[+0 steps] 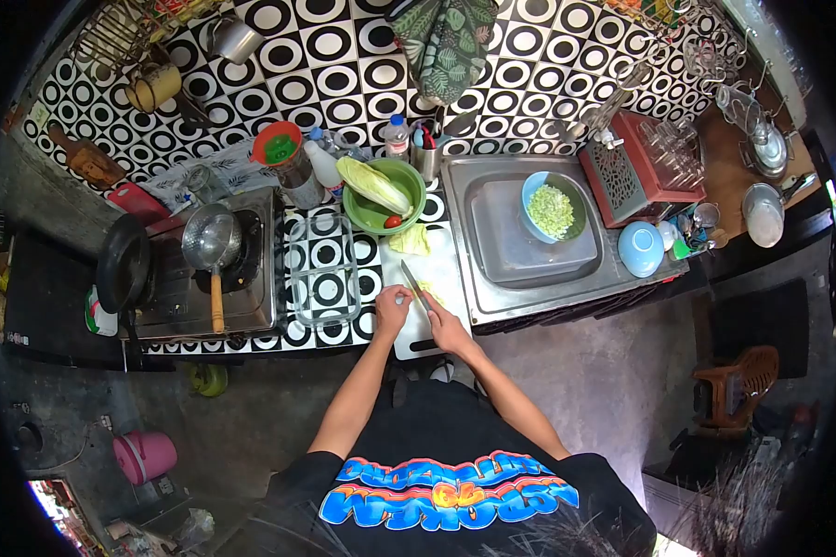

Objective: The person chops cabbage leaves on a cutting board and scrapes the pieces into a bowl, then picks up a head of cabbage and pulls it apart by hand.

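Observation:
My right hand point(448, 330) grips a knife point(412, 281), its blade pointing away from me over the white cutting board point(399, 328). Beside it, my left hand point(393, 309) is closed, fingertips pressed together near the blade; what they hold, if anything, is too small to name. Small pale green pieces point(429, 291) lie by the knife. A cabbage leaf point(410, 240) rests at the board's far end. Behind it stands a green bowl point(411, 176) with a napa cabbage point(373, 187) and a red tomato point(393, 222).
Chopped cabbage point(552, 212) fills a blue bowl point(532, 193) over the steel sink point(460, 186) to the right. A glass dish point(323, 318) sits left of the board. Farther left, a strainer pan point(211, 237) stands on the gas stove point(172, 311). Bottles point(397, 139) line the wall.

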A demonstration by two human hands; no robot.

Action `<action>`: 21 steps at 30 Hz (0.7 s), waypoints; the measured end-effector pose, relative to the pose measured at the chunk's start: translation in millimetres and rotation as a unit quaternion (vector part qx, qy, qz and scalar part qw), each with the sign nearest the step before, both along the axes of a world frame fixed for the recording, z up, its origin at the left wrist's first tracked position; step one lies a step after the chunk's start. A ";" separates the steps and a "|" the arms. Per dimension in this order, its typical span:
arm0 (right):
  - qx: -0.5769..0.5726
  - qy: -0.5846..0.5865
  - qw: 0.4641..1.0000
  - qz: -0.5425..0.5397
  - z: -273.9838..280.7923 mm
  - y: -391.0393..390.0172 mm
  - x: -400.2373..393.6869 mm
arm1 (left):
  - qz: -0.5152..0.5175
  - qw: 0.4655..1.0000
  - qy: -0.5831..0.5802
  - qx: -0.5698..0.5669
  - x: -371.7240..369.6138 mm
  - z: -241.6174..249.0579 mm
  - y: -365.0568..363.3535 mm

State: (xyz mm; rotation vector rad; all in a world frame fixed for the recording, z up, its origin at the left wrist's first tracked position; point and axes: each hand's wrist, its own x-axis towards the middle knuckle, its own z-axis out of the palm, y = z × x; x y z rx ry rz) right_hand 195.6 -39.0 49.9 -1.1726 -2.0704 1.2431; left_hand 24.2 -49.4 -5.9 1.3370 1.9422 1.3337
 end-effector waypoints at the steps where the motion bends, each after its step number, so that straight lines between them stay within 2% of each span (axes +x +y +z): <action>1: -0.039 -0.004 0.999 -0.003 4.9 -1.5 -1.2 | 0.000 1.000 -0.003 -0.002 0.1 -1.9 0.9; 3: -0.118 -0.013 0.993 -0.009 14.3 -6.5 -1.4 | 0.004 1.000 -0.003 -0.001 0.9 -3.1 1.1; 9: -0.148 -0.037 0.988 -0.031 25.0 -10.9 -3.9 | 0.016 1.000 0.004 0.018 4.0 -0.1 1.2; 12: -0.054 -0.052 0.997 -0.022 12.5 -20.2 1.1 | 0.017 1.000 0.010 0.019 5.0 -4.5 -0.7; 15: -0.073 -0.046 0.996 -0.016 14.0 -12.1 -1.4 | 0.009 0.999 0.030 0.033 2.1 -10.7 -0.2; 19: -0.042 -0.078 0.996 0.013 19.4 -6.0 0.3 | 0.009 0.999 0.026 0.034 2.1 -13.2 -0.8; 21: -0.044 -0.094 0.995 0.007 15.2 -11.9 5.6 | 0.002 1.000 0.017 0.001 1.4 -13.1 -3.4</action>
